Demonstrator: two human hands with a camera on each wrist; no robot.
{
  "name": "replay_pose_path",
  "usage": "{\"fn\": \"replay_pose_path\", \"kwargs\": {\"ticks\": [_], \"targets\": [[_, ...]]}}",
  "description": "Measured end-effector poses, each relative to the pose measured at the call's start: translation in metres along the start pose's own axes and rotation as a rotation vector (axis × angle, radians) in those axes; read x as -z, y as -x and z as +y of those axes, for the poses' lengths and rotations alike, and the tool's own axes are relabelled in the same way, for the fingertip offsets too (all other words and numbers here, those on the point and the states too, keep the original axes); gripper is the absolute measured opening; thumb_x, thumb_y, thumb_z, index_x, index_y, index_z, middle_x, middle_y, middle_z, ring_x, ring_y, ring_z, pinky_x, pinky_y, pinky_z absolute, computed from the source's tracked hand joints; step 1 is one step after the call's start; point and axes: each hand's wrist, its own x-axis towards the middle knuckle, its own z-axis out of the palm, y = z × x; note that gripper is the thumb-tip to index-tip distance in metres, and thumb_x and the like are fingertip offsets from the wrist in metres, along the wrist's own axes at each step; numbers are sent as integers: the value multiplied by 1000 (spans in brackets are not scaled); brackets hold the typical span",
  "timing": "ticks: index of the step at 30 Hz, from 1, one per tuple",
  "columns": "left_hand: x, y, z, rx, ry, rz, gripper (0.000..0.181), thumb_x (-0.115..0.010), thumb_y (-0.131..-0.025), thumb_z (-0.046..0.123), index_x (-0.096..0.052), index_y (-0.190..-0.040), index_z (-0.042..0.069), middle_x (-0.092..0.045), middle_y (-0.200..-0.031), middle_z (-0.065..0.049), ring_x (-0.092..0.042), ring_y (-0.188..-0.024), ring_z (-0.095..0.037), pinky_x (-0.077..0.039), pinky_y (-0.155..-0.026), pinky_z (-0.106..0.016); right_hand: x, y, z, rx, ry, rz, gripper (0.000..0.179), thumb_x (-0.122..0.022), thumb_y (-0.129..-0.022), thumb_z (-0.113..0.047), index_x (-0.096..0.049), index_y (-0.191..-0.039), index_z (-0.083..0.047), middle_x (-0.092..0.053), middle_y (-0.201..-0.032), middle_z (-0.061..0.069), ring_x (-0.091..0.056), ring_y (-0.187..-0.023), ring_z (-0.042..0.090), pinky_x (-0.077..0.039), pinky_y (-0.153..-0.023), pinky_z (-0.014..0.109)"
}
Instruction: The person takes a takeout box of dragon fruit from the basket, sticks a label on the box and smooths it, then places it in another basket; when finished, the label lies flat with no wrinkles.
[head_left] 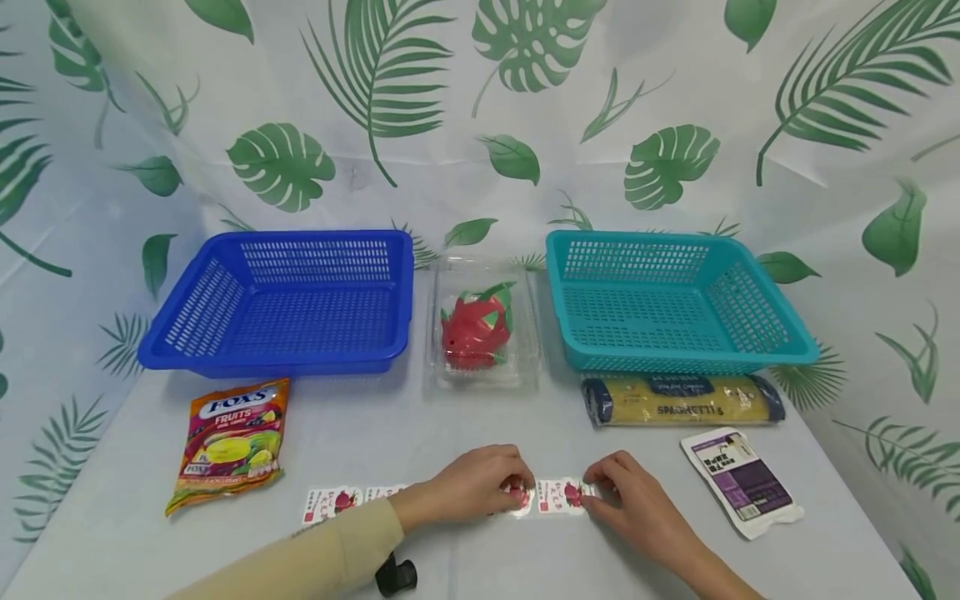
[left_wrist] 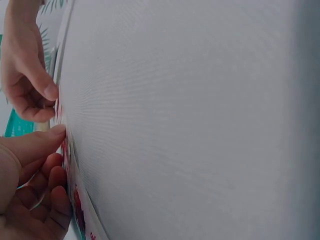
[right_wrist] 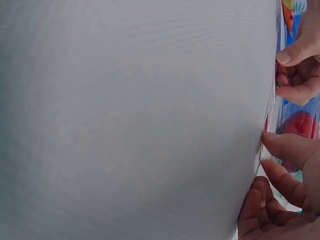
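Several white labels with a dragon fruit picture lie in a row along the near part of the table; one label [head_left: 322, 505] shows left of my left forearm. My left hand [head_left: 480, 483] bends over a label [head_left: 527, 497] near the middle of the row, thumb and fingertips pinching it and covering most of it. At the row's right end my right hand [head_left: 637, 504] pinches the outer edge of another label [head_left: 558, 496] between thumb and forefinger. Both wrist views show the fingertips low at the tabletop, the left hand [left_wrist: 37, 185] and right hand [right_wrist: 285, 185] side by side.
Behind the hands, a clear plastic box [head_left: 528, 367] holds a red dragon fruit [head_left: 476, 333]. A blue basket [head_left: 285, 367] and a teal basket [head_left: 675, 360] flank it. A candy bag [head_left: 231, 446] lies left; a spaghetti pack [head_left: 686, 402] and a white-and-purple pouch [head_left: 741, 482] lie right.
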Motion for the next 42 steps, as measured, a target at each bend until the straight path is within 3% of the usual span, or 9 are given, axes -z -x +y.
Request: {"fn": "replay_pose_path", "kwargs": {"ticks": [11,22,29,42], "targets": [[3,-2,1,29,-5,-12,13,-72,-89,18,-73,-102,16,-56,-86,12,-47,-77,3,-40,-71,-12,1,-2,-2,0,4,3,19,-81,-79,-11,-67,-92,-16,-53,-92,-6,-50,-81,7,-49,-71,24],[4,-2,3,49,8,-19,15,-73,-89,18,-73,-103,16,-54,-85,13,-47,-76,2,-40,-70,-13,3,-4,-6,2,-20,-50,17,-78,-81,-7,-66,-85,-19,-56,-90,-7,-54,-86,7,-52,-79,28],[5,-3,4,60,15,-33,15,-73,-89,18,-72,-104,15,-54,-85,12,-47,-76,2,-40,-69,-14,1,-4,-4,85,-52,-36,18,-74,-83,-2,-65,-91,-15,-57,-86,-8,-52,-79,4,-50,-71,25],[3,-3,6,60,0,-32,15,-74,-88,16,-72,-102,16,-53,-83,13,-46,-75,3,-39,-69,-13,1,-1,-4,90,-94,-11,16,-73,-84,-3,-66,-90,-16,-59,-84,-10,-54,-79,2,-51,-72,25]]}}
